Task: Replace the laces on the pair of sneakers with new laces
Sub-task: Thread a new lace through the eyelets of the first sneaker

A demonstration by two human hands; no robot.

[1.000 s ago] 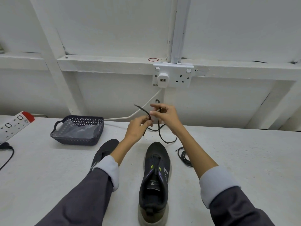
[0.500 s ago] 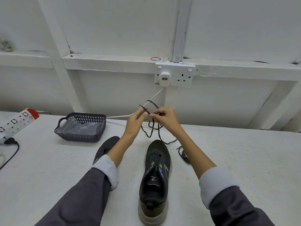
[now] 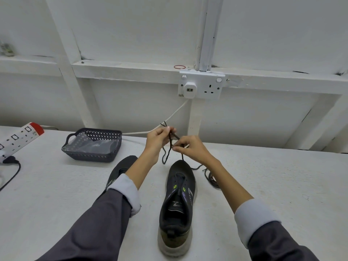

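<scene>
Two dark sneakers lie on the white table without laces in their eyelets. The right sneaker (image 3: 178,200) points away from me at the centre. The left sneaker (image 3: 120,170) is partly hidden under my left forearm. A dark lace (image 3: 167,153) hangs in loops above the right sneaker's toe. My left hand (image 3: 158,142) pinches the lace near its ends, which stick up above the fingers. My right hand (image 3: 190,149) pinches the same lace just beside it. A second dark lace (image 3: 211,178) lies coiled on the table to the right of the sneaker.
A dark perforated basket (image 3: 92,146) with clear plastic inside stands at the back left. A power strip (image 3: 18,138) with a black plug lies at the far left edge. A wall socket (image 3: 201,85) with a white cable sits on the wall behind my hands.
Both hands have come lower and closer together with the lace. The lace ends now stick up above my left hand and loops hang over the sneaker's toe.
</scene>
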